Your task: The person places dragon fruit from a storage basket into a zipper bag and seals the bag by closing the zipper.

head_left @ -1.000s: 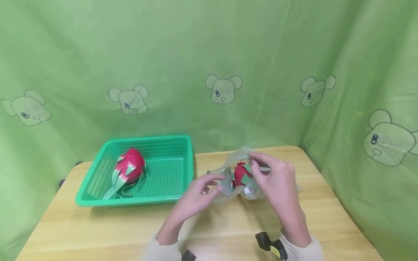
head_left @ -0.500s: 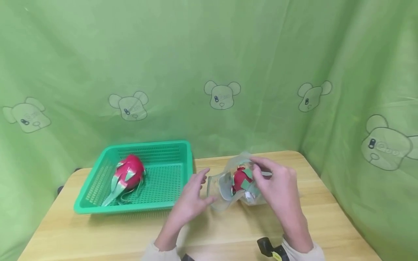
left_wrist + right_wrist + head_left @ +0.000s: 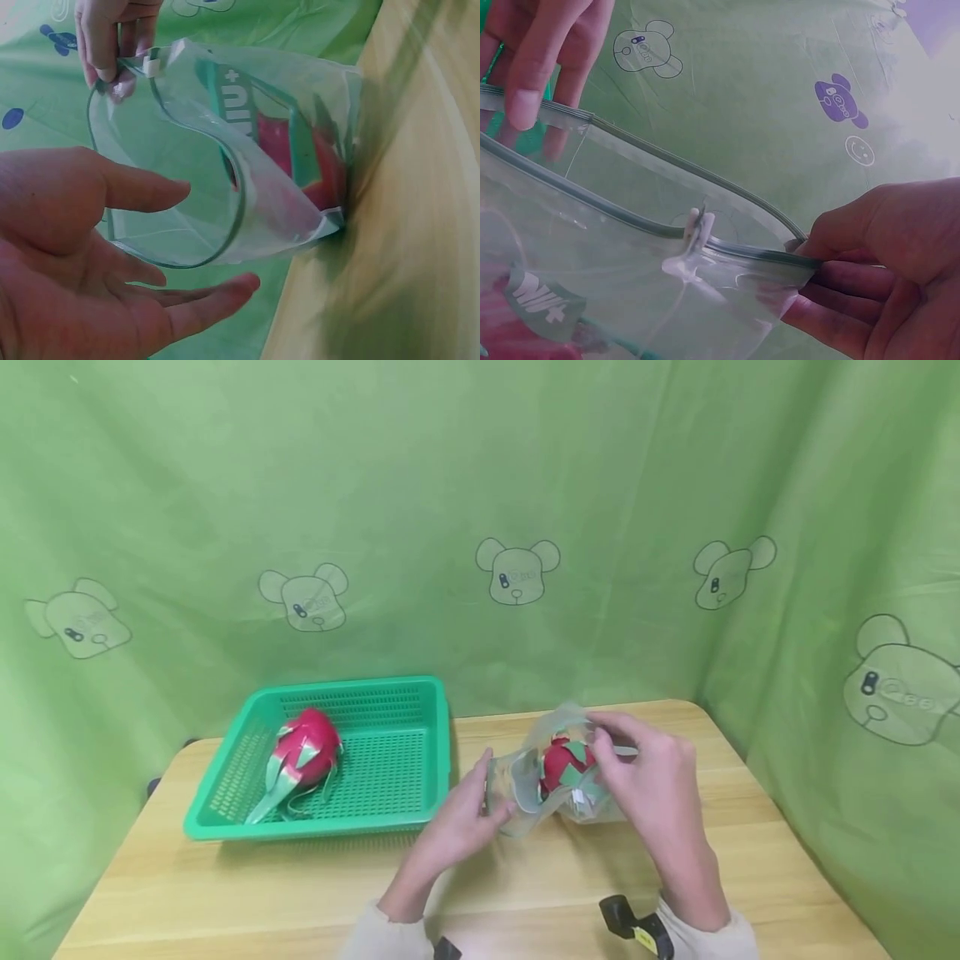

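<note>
A clear zip bag (image 3: 525,789) rests on the table with its mouth spread toward the left. Inside it is a red dragon fruit (image 3: 558,766) with green scales. My right hand (image 3: 656,777) pinches one corner of the bag's rim between thumb and fingers, close to the white slider (image 3: 697,244). My left hand (image 3: 463,820) is at the opposite side of the mouth, thumb and fingers spread apart. In the right wrist view, the left thumb lies across the near edge of the rim. Another dragon fruit (image 3: 309,747) with long green leaf tips lies in the green basket (image 3: 315,832).
The basket stands on the wooden table (image 3: 277,902), left of both hands. Behind and at the sides hangs a green curtain (image 3: 420,485) printed with bear heads. A black wrist device (image 3: 633,927) is strapped at the right sleeve.
My left hand drew back from the bag's mouth with its fingers spreading, then came up against the rim again. The mouth stands wider. My right hand keeps its pinch.
</note>
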The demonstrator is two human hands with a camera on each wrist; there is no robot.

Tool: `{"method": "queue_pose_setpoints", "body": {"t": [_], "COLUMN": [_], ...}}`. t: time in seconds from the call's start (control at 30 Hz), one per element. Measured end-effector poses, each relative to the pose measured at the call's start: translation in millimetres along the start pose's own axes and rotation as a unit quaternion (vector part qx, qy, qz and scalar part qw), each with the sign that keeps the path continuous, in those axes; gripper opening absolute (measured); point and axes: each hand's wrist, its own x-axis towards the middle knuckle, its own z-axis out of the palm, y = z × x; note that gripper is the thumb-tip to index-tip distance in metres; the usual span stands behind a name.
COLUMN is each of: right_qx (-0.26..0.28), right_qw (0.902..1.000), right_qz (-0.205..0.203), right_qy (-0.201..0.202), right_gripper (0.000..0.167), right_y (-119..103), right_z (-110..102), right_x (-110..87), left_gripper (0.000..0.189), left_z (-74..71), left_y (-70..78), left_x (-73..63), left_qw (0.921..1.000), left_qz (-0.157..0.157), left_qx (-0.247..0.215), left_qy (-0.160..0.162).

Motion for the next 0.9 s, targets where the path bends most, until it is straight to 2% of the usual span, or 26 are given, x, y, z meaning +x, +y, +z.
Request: {"method": "queue_pose_setpoints", "body": {"t": [0.13,0.33,0.47,0.9], "right_qx": [-0.003,0.000,-0.004,-0.012], "right_qw": [1.0000,0.9999,0.9999,0.9997], "right_qz": [0.007,0.016,0.016,0.023], "right_qy": [-0.002,-0.004,0.000,0.000], "right_gripper": [0.020,0.019,0.018,0.017], "right_y": [1.3,2.5,3.4,5.9], "right_z": [-2.0,-4.2,-6.0,-8.4], "right_x": [0.8,1.2,2.1,2.7], "left_gripper": [0.077,0.065,0.050,0.045], "left_z": [5.1,10.7,13.5,18.5], "left_y": [-2.6,-6.7,-10.7,-19.5], "left_x": [3.4,6.9,8.5,13.1], "left_qw": [0.9999,0.9961,0.9931,0.9909], "left_qz": [0.001,-0.021,-0.031,-0.039], "left_qx": [-0.015,-0.085,-0.112,-0.128], "left_qy": [0.000,0.010,0.012,-0.011]}}
